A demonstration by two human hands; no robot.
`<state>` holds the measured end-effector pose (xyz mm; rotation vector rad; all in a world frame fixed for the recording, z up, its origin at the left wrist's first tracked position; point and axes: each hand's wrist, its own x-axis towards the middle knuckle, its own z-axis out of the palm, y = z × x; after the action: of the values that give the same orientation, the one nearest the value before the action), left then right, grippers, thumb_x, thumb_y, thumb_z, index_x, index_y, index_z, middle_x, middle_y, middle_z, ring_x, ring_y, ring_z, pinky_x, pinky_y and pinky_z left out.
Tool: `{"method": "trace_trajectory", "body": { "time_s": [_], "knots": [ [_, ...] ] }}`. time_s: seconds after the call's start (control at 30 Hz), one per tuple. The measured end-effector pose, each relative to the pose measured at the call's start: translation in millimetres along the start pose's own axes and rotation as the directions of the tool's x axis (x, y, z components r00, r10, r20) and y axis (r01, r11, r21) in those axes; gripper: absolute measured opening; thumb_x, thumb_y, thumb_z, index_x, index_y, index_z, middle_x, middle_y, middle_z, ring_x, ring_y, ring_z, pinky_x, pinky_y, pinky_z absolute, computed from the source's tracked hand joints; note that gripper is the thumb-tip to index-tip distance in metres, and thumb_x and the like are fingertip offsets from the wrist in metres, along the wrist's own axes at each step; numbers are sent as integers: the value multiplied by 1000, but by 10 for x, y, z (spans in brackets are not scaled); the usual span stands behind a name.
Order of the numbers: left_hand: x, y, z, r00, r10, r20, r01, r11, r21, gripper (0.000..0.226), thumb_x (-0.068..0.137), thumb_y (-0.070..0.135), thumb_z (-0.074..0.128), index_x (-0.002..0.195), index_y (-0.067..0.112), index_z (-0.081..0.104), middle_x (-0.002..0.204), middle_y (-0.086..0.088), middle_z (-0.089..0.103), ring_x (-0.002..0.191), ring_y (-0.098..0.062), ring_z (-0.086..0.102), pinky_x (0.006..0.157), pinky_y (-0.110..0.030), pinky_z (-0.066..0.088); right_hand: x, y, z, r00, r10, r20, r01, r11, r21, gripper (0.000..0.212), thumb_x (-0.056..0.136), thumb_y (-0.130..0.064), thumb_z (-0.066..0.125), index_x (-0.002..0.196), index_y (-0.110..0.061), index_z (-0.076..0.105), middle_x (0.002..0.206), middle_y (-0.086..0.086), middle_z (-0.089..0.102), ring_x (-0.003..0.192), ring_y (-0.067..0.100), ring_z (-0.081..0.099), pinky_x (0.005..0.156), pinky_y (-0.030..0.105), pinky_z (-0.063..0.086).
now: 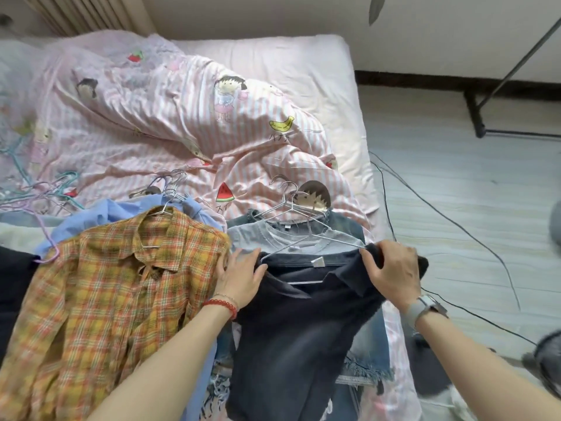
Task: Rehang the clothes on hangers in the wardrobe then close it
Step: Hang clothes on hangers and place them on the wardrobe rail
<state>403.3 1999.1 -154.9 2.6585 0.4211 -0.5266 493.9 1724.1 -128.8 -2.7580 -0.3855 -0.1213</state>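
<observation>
— What are the hands doing?

— The left hand (239,276) lies flat, fingers spread and straight, pressing the left shoulder of the dark navy shirt (291,335) where it meets the plaid shirt (100,299); a red bead bracelet (221,305) circles that wrist. The right hand (394,273) has its fingers curled over the shirt's right shoulder, pinching the fabric near the end of a wire hanger (303,247). A grey watch (426,305) sits on that wrist. Both forearms reach in from the bottom edge.

— And the surface under them?

— A bed (303,62) with a pink mattress, covered by a rumpled pink-striped duvet (170,123) printed with cartoon figures, a banana and a watermelon slice. At far left a heap of loose coloured hangers (36,189) rests on it. To the right is pale plank flooring (455,183) with black cables (440,214) trailing across, and a black stand (485,117) near the wall.

— How do the clothes look?

— From the left: the orange-and-yellow plaid shirt, on a wire hanger, lies over a light blue shirt (121,211). Just beside it the navy shirt lies on top of a pile — a grey T-shirt (255,238) and a denim piece (343,223) with frayed edges, each with a metal hanger at the neck. A white label (317,262) shows inside the navy collar, and a hanger bar shows in its neck opening.
</observation>
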Motion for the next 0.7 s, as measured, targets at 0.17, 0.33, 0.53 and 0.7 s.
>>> {"method": "trace_trajectory", "body": {
  "time_s": [0.17,0.33,0.53,0.7],
  "knots": [
    [-396,63,-193,992,108,-58,-121,936,-330,25,97,33,41,99,13,56,95,-8,65,92,-28,60,75,-37,43,255,-135,-274,999,-52,-4,52,994,-94,20,85,-27,62,87,-8,61,80,11,64,80,31,58,79,41,32],
    [-903,-465,-610,962,-85,-258,-36,902,-430,24,94,37,45,90,20,62,85,-1,65,82,-25,60,70,-37,46,324,-896,-229,979,-203,-6,203,979,-10,19,86,-27,60,92,-9,62,88,10,66,87,31,58,81,41,36],
    [-1983,-1511,-864,777,-433,-457,186,851,-491,27,94,39,44,99,19,61,93,-7,67,87,-30,60,68,-37,47,4,-2430,-20,882,-470,-24,467,868,169,19,88,-26,58,91,-8,62,90,8,65,90,29,57,80,40,33],
    [-3394,-2241,-652,541,-623,-565,306,771,-558,19,92,29,52,101,16,63,95,-6,69,90,-29,62,69,-31,43,-785,-3761,83,673,-740,5,706,645,292,22,89,-29,57,90,-8,62,87,7,63,90,30,58,85,43,34]
  ]
}}
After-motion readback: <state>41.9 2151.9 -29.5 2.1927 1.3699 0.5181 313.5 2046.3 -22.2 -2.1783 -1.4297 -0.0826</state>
